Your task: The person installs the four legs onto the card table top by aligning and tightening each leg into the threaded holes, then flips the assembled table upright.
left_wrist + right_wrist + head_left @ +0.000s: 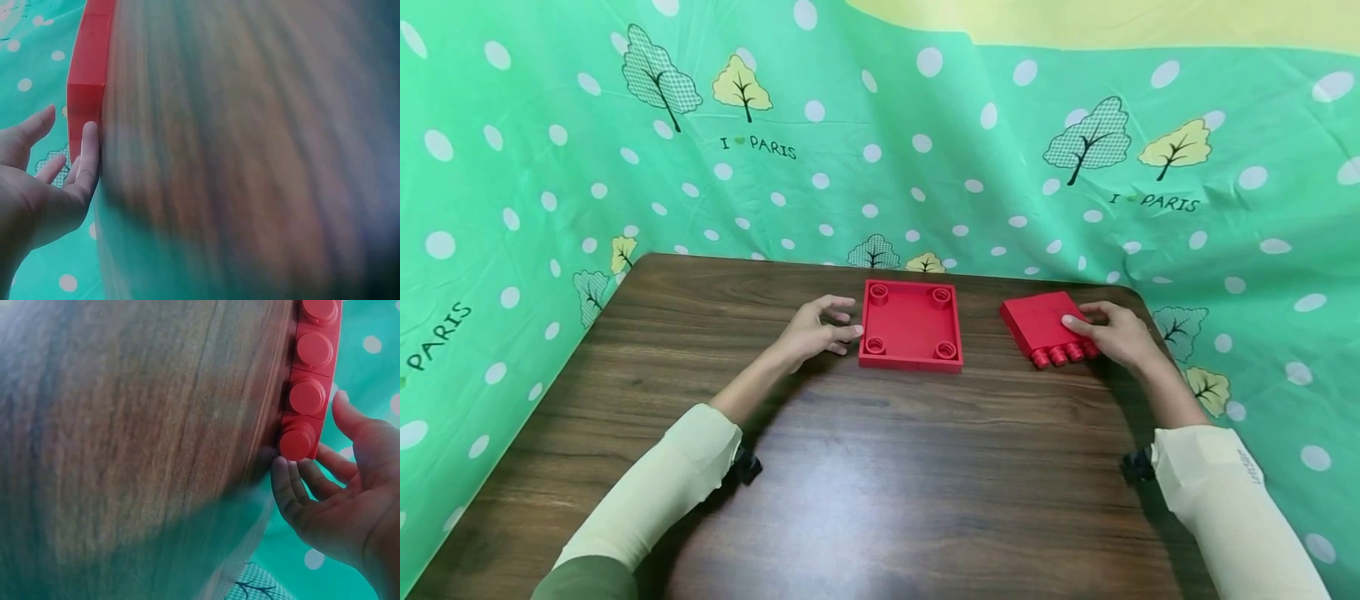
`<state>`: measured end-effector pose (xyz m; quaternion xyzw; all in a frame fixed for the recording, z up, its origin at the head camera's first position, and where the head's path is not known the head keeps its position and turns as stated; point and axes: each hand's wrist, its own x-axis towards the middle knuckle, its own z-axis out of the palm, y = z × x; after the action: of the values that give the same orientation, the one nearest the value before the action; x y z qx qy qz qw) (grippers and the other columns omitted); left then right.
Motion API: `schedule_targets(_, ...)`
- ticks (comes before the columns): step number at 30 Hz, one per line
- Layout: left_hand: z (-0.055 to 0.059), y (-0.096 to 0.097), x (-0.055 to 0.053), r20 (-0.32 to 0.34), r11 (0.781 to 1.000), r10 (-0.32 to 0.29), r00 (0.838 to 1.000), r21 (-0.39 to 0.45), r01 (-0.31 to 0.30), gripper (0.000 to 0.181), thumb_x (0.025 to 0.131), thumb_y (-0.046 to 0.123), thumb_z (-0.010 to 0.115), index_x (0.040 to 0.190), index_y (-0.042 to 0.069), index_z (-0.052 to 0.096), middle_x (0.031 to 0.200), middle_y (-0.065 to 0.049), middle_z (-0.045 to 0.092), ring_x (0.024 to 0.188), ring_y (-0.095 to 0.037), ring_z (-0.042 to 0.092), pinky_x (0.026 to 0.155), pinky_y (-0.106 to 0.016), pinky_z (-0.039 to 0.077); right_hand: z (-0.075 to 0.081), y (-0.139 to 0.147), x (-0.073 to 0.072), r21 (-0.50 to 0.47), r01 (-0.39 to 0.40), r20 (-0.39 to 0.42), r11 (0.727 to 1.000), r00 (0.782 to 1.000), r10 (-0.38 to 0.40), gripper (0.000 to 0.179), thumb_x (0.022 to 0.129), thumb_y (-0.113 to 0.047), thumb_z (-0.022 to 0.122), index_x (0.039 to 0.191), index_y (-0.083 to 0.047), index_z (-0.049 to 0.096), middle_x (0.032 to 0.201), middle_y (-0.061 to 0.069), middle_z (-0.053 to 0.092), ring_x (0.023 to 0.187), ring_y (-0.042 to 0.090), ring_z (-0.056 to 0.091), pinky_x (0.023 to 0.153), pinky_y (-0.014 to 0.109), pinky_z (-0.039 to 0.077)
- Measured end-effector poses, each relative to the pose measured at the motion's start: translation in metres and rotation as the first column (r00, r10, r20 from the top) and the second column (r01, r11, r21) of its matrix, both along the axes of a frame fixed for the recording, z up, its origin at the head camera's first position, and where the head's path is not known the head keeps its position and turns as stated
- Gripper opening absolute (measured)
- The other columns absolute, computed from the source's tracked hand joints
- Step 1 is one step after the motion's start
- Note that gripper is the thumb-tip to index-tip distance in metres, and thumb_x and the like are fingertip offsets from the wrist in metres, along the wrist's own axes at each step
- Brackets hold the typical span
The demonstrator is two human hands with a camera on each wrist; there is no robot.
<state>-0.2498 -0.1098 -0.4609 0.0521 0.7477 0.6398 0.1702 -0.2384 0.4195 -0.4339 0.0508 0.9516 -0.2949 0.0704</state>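
- Red square plastic tray (912, 319) with four round corner sockets (945, 350) lies sockets-up by the worktop's (887, 467) far edge, roughly midway along.
- Red flat plastic block (1041, 317) with a row of round pegs (314, 350) sits near the worktop's far right corner, skewed, pegs toward the person.
- Left hand (820, 329): fingers relaxed and spread at the tray's left wall, no grip. Contact unclear.
- Right hand (1116, 333): loose, fingertips at the block's right end, thumb over its top but looking clear of it from the wrist. Not clamped.
- Step, my read: positioning the two pieces, one hand each.
- Tray: use flat fingers low on the wall so it slides without tipping.
- Block: thumb on top, fingers on the end; keep off the pegs.
- Square the block to the far edge; the skew could spoil any alignment.
- Watch the corner: a hard push could run the block off.
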Motion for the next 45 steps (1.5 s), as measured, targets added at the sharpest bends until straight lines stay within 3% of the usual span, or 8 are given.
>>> schedule_targets(12, -0.004, 0.013, -0.01, 0.07, 0.995, -0.021, 0.997, 0.097, 0.014, 0.07, 0.098, 0.0, 0.085, 0.162, 0.009, 0.059, 0.152, -0.026, 0.057, 0.095, -0.02, 0.079, 0.087, -0.038, 0.073, 0.001, 0.001, -0.003, -0.04, -0.001, 0.056, 0.999, 0.998, 0.003, 0.082, 0.116, -0.052, 0.056, 0.164, 0.014, 0.04, 0.16, 0.044, 0.044, 0.137, 0.057, 0.048, 0.115, 0.069, 0.049)
schedule_targets(17, -0.003, 0.014, -0.01, 0.077, 0.994, -0.036, 0.996, 0.101, 0.028, 0.069, 0.097, -0.004, 0.083, 0.161, 0.007, 0.059, 0.153, -0.026, 0.058, 0.096, -0.02, 0.078, 0.091, -0.039, 0.073, 0.0, 0.002, -0.005, -0.07, 0.009, 0.079, 0.998, 0.997, -0.003, 0.082, 0.117, -0.051, 0.055, 0.165, 0.013, 0.038, 0.165, 0.044, 0.04, 0.139, 0.057, 0.045, 0.116, 0.069, 0.048)
schedule_targets(23, -0.004, 0.015, -0.01, 0.09, 0.993, -0.033, 0.995, 0.118, 0.022, 0.067, 0.098, -0.005, 0.083, 0.16, 0.007, 0.061, 0.152, -0.024, 0.06, 0.097, -0.019, 0.078, 0.093, -0.041, 0.073, 0.0, 0.004, -0.005, -0.11, 0.03, 0.112, 0.993, 0.994, -0.017, 0.083, 0.118, -0.051, 0.051, 0.169, 0.012, 0.032, 0.174, 0.045, 0.027, 0.154, 0.06, 0.034, 0.127, 0.075, 0.038)
schedule_targets(37, -0.011, 0.015, -0.009, 0.107, 0.986, 0.004, 0.994, 0.168, -0.022, 0.069, 0.096, -0.009, 0.082, 0.16, 0.005, 0.062, 0.152, -0.023, 0.062, 0.109, -0.019, 0.077, 0.095, -0.039, 0.072, -0.006, 0.009, -0.006, -0.195, 0.089, 0.166, 0.977, 0.985, -0.056, 0.095, 0.113, -0.064, 0.053, 0.175, 0.005, 0.028, 0.178, 0.042, 0.022, 0.158, 0.058, 0.03, 0.13, 0.073, 0.036)
schedule_targets(45, -0.011, 0.015, -0.009, 0.104, 0.987, 0.007, 0.995, 0.159, -0.023, 0.07, 0.096, -0.009, 0.082, 0.16, 0.008, 0.062, 0.151, -0.023, 0.064, 0.11, -0.02, 0.076, 0.094, -0.038, 0.072, -0.005, 0.011, -0.007, -0.2, 0.104, 0.183, 0.974, 0.981, -0.067, 0.092, 0.115, -0.062, 0.05, 0.175, 0.004, 0.027, 0.178, 0.042, 0.022, 0.157, 0.057, 0.03, 0.129, 0.072, 0.037)
